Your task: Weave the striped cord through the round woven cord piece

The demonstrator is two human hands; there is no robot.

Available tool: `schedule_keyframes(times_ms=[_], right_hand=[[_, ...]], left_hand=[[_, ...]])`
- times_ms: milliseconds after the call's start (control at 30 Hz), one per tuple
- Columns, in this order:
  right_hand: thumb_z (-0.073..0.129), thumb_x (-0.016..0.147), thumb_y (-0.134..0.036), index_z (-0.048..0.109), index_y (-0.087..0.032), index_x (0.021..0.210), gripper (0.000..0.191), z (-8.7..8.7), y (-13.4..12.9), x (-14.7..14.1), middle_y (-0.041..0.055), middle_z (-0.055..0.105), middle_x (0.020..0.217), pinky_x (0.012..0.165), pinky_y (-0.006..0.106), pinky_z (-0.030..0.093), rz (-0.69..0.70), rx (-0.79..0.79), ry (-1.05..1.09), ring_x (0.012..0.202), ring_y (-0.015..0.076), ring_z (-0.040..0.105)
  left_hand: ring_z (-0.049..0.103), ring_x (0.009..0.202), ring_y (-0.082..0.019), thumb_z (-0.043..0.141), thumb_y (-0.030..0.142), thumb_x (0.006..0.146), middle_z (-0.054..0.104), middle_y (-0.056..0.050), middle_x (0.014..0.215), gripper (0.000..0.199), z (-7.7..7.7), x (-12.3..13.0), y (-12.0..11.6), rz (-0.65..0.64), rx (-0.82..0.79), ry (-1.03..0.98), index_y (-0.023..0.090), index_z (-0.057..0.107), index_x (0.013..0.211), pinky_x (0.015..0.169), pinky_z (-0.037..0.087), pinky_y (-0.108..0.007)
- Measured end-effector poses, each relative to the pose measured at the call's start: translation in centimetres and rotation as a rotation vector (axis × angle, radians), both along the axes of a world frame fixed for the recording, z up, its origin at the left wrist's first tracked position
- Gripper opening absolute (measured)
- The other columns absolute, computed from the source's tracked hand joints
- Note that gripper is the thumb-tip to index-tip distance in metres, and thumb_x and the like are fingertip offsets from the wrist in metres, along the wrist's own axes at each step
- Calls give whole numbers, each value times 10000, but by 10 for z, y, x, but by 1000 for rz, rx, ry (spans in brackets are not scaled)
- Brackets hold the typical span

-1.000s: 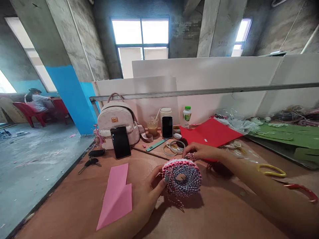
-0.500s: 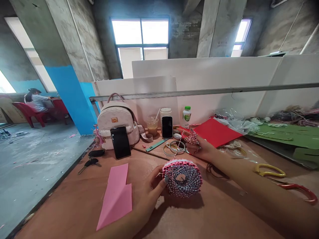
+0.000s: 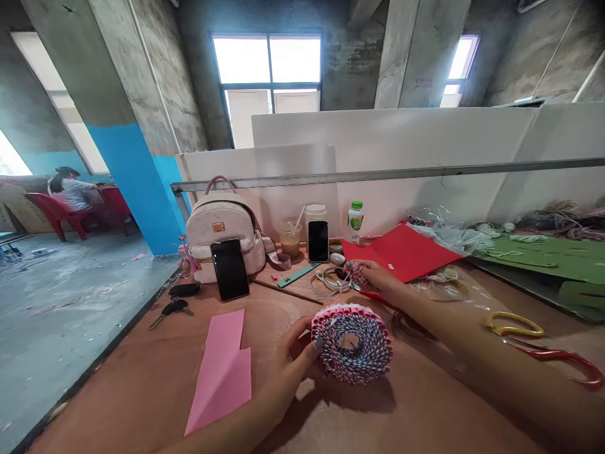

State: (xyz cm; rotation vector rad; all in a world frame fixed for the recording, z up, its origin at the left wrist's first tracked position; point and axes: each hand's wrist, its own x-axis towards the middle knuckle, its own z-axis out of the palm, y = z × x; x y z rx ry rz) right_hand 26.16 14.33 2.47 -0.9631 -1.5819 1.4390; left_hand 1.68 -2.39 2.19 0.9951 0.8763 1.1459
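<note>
My left hand grips the left edge of a round coil of twisted cord, with the thumb on its face and fingers behind. The coil is dark blue, white and pink, has a hole in its middle and a pink-and-white ribbed rim, and stands tilted toward me. Beyond it, my right hand is closed on a small bundle of red-and-white cord. A strand runs from this bundle down to the top of the coil. Pink paper lies left of my left hand.
Scissors with yellow and red handles lie at right. Red sheet, bangle-like rings, a green ruler, phones, keys, a backpack, a cup and a bottle stand or lie behind. A person sits far left.
My right hand has dropped slightly and come nearer the coil with the cord bundle. The coil has shifted a little right and turned its face more toward me.
</note>
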Motion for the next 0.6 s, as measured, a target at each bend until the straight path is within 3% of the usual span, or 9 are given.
schedule_keyframes(times_ms=[133, 300, 400, 533, 600], right_hand=[[829, 669, -298, 746, -152, 989, 361, 18, -14, -2, -2, 687, 727, 579, 262, 455, 239, -8, -223, 613, 142, 578], [762, 739, -247, 721, -151, 1108, 384, 32, -28, -7, 61, 751, 1044, 866, 334, 511, 393, 55, -308, 990, 225, 673], [654, 724, -141, 716, -179, 1120, 403, 34, -30, -5, 63, 736, 1142, 795, 312, 536, 464, 69, -336, 1051, 236, 668], [546, 647, -79, 670, -213, 1207, 588, 29, -27, 1, 70, 728, 1185, 729, 284, 560, 485, 51, -370, 1058, 229, 694], [556, 683, -112, 643, -214, 1217, 551, 26, -25, 3, 86, 731, 1180, 705, 284, 571, 433, 52, -393, 1013, 224, 716]], left_hand=[[657, 710, -137, 791, 480, 813, 734, -58, 1078, 394, -3, -2, 4, -40, -14, 11, 263, 711, 1132, 527, 514, -174], [711, 830, -190, 769, 456, 843, 740, -73, 1107, 391, -7, -2, 8, 40, 4, -60, 242, 693, 1162, 580, 566, -206], [721, 950, -228, 768, 423, 851, 720, -90, 1213, 382, -12, -1, 12, 158, 48, -82, 229, 698, 1173, 676, 605, -251], [731, 857, -185, 758, 402, 866, 713, -81, 1220, 401, -15, -3, 18, 252, 51, -84, 231, 673, 1219, 667, 613, -253], [731, 841, -179, 768, 416, 851, 707, -93, 1232, 433, -14, -4, 20, 269, 42, -105, 215, 672, 1223, 664, 615, -254]])
